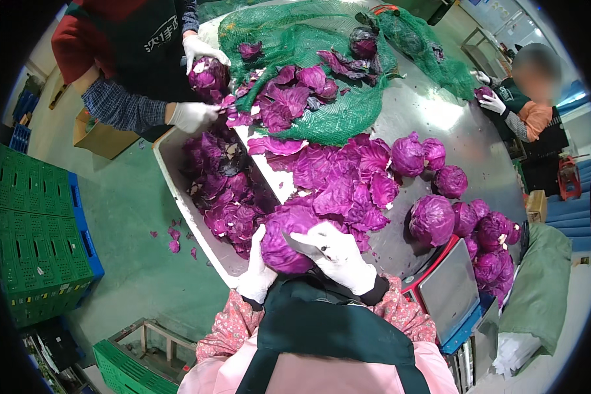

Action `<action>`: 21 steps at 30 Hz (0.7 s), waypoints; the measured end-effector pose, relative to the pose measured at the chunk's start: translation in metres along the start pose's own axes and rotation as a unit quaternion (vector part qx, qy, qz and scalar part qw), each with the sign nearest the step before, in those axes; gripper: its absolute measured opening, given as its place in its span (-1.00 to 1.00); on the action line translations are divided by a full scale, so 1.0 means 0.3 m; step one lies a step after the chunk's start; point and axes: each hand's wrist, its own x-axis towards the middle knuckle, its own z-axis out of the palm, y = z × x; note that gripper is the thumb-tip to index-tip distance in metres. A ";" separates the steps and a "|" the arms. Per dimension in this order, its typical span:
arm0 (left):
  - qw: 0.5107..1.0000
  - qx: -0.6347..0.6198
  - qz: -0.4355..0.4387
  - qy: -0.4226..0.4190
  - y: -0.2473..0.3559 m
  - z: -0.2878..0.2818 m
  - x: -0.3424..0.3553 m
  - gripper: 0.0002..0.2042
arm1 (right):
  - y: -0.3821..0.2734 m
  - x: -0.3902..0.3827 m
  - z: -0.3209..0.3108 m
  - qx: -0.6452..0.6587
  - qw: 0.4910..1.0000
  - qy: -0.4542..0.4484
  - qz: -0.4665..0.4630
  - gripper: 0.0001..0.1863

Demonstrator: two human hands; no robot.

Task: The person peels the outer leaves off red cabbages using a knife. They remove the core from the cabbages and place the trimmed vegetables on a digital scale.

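Close to my body I hold a purple cabbage (277, 226) over the near edge of the table. My left hand (257, 270), in a white glove, grips its left side. A knife (303, 247) is in my right hand (341, 257), also gloved; its blade lies against the right side of the cabbage. Just beyond are many loose purple cabbage leaves (338, 177) heaped on the metal table. To the left, a white bin (184, 190) is filled with more leaves.
Several whole cabbages (432, 220) sit on the table at right, near a scale (448, 289). Green netting (348, 115) covers the far side. A person in a checked sleeve (121, 108) handles a cabbage at far left; another person (528, 98) works at far right. Green crates (39, 230) stand left.
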 end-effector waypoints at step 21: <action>0.926 0.159 -0.152 -0.307 -0.075 -0.119 0.053 -0.56 | -0.042 -0.063 -0.175 -0.140 0.970 -0.174 -0.096 -0.43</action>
